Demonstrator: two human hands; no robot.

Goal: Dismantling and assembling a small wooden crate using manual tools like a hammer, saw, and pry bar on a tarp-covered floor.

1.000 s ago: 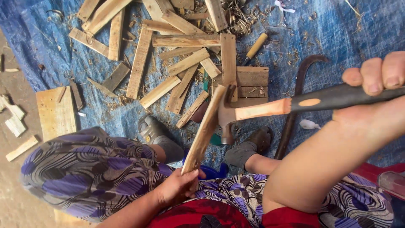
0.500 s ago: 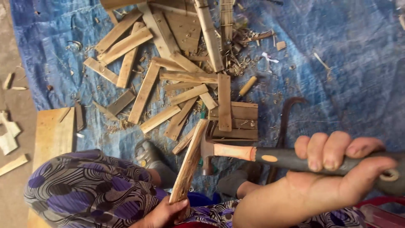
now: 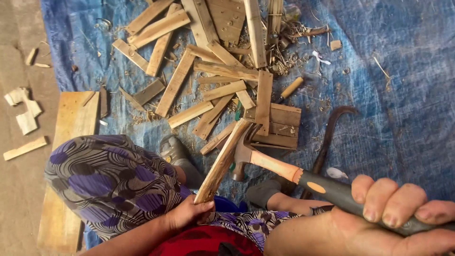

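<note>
From where I watch, my right hand [image 3: 398, 213] is clenched around the dark rubber end of the hammer [image 3: 279, 168], and its steel head rests against the upper part of the wooden slat [image 3: 222, 161]. My left hand [image 3: 189, 213] is wrapped tight on the slat's lower end, holding it tilted up from my lap, top end leaning toward the small nailed frame [image 3: 279, 128]. I judge the slat to be light, stiff and dry, likely splintery at the edges and prone to split along the grain, so the low hold well below the hammer head looks like the sensible place to take it. The hammer will be head-heavy; the rubber sleeve gives a sure hold, while the bare orange wood nearer the head would be slicker. Beyond the slat, a pile of loose slats [image 3: 208, 71] lies scattered over the blue tarp [image 3: 403, 85], mixed with shavings and curled bits. To the right of the slat, a dark curved pry bar [image 3: 329, 135] lies on the tarp, partly under the hammer handle. To the left of the slat sits my knee in patterned cloth [image 3: 109, 180], and further left a broad plank [image 3: 71, 156]. Two grey shoes [image 3: 177, 154] lie close below the slat, tight against any downward swing.
</note>
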